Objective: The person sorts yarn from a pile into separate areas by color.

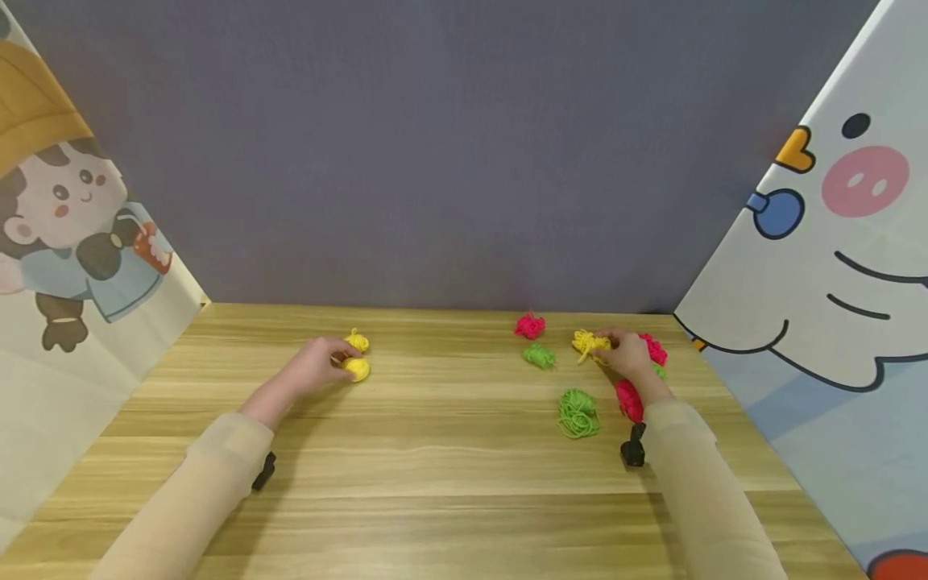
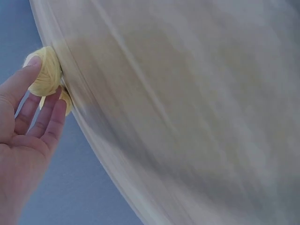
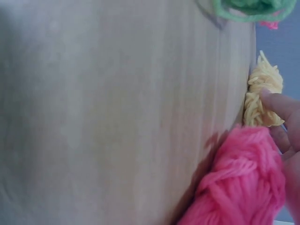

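At the left of the table, my left hand (image 1: pixel 316 366) holds a round yellow yarn ball (image 1: pixel 356 369). In the left wrist view the thumb lies on the near face of that yarn ball (image 2: pixel 47 72), the fingers curled behind it. Just beyond it sits a second yellow yarn ball (image 1: pixel 357 341), partly covered by the fingers in the left wrist view. Over on the right, my right hand (image 1: pixel 631 354) pinches a loose yellow yarn bundle (image 1: pixel 590 344) between thumb and fingers. A pink yarn bundle (image 3: pixel 243 180) lies close below this hand in the right wrist view.
Left of the right hand are a small pink yarn bundle (image 1: pixel 530 325), a small green one (image 1: pixel 539 355) and a looser green one (image 1: pixel 578 414). More pink yarn (image 1: pixel 654 349) and some green yarn (image 1: pixel 658 370) show behind the right wrist. A grey wall (image 1: pixel 435 161) borders the table's far edge.
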### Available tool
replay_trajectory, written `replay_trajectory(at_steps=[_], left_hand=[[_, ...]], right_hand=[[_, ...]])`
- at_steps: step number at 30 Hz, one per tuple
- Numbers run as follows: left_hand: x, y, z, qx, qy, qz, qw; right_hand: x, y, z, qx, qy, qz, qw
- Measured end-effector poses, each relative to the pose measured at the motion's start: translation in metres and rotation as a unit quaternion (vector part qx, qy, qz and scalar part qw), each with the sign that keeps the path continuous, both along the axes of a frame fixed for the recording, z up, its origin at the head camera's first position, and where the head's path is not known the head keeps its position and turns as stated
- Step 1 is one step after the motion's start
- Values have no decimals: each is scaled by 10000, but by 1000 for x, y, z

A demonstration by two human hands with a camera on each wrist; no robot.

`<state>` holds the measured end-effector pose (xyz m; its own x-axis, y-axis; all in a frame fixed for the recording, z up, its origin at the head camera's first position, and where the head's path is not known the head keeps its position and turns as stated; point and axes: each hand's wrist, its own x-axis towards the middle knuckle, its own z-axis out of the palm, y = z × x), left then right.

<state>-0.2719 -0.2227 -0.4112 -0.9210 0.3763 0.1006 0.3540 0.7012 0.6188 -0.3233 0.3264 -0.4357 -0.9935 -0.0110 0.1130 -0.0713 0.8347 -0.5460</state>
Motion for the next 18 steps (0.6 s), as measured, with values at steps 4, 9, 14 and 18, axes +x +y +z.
replay_trajectory(at_steps=[4, 9, 14, 18], left_hand=[[1, -1, -2, 145, -14, -3, 9999], [-2, -3, -7, 201, -6, 26, 9998], [-3, -3, -9, 220, -6, 45, 9997], [-4, -4, -8, 176, 49, 38, 9998]], right_hand=[[2, 0, 0, -57, 53, -6, 10000], [6, 0, 3, -162, 53, 0, 9999], [11, -1, 8, -173, 23, 7, 9998], [13, -2, 14, -212, -32, 48, 9998]])
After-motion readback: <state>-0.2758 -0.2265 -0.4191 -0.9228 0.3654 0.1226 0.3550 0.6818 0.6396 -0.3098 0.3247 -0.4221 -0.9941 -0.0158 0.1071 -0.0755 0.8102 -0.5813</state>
